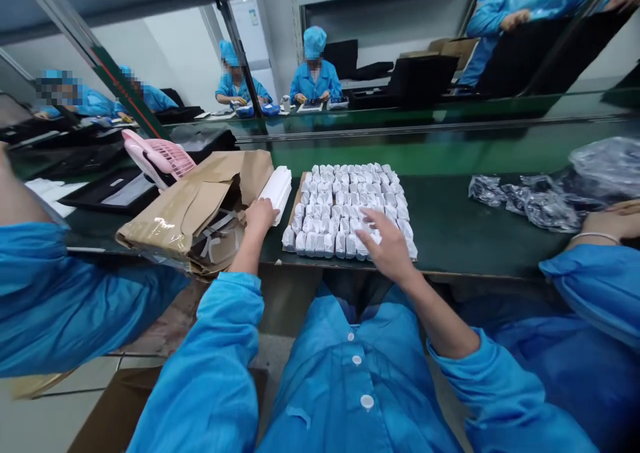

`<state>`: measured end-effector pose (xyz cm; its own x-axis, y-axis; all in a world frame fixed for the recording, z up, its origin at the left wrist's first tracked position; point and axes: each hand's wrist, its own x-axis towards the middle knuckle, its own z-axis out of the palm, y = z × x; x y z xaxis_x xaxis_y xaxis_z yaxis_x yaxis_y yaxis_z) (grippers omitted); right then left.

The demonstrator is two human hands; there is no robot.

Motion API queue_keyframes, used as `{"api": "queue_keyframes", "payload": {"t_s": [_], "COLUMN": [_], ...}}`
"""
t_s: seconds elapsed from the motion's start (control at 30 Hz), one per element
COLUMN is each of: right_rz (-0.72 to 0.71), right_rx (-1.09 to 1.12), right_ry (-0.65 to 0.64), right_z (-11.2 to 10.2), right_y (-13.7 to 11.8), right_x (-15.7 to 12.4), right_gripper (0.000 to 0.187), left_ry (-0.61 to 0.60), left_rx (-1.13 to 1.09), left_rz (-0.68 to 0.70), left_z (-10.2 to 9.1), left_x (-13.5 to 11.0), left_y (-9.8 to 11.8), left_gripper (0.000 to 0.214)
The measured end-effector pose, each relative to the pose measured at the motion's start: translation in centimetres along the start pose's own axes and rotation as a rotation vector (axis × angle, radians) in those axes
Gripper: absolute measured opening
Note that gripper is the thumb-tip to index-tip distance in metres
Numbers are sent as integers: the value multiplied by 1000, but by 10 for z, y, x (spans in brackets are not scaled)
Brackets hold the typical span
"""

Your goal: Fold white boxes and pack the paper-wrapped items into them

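With left grip (261, 214) at near end of white stack (277, 190), lying lengthwise away, cannot tell if closed on it; with right grip (389, 245) spread, empty, over wrapped packets (325, 225) on desk (450, 230).

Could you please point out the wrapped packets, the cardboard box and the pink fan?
Wrapped packets (345, 200), head view: near the middle of the rows.
Cardboard box (183, 203), head view: its upper side.
Pink fan (171, 156), head view: its grille.

My dark green bench (440, 233) carries a cardboard sheet (301, 188) under rows of white-wrapped pieces (345, 206); to my left lie a white stack (279, 188) and an open cardboard box (175, 206), to my right crumpled plastic bags (545, 205).
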<state>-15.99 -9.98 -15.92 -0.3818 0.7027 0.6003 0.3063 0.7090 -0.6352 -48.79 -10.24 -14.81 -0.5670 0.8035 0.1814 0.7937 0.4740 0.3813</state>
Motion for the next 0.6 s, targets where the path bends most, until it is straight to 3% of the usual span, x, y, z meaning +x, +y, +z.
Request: {"api": "queue_keyframes", "payload": {"t_s": [0.2,0.3,0.4,0.5,0.6], "right_rz": [108,179,289,361,359], "right_rx": [294,413,539,604,598], "right_ry": [-245,-310,-340,-313,-339], "right_z": [26,51,88,117,111], "right_y": [-17,-18,-28,-37,-34], "right_x": [-7,17,55,87,100], "right_gripper": [43,42,52,56,42], "left_ry": [-47,46,189,250,232], "left_rx": [117,112,62,-41,-196], "left_rz": [-20,-35,-26,106,327], "left_z": [0,-10,-11,-1,1], "left_x": [-9,-14,-26,-63,-115], "left_y": [-15,-17,-4,18,27], "left_gripper": [36,35,34,39,32]}}
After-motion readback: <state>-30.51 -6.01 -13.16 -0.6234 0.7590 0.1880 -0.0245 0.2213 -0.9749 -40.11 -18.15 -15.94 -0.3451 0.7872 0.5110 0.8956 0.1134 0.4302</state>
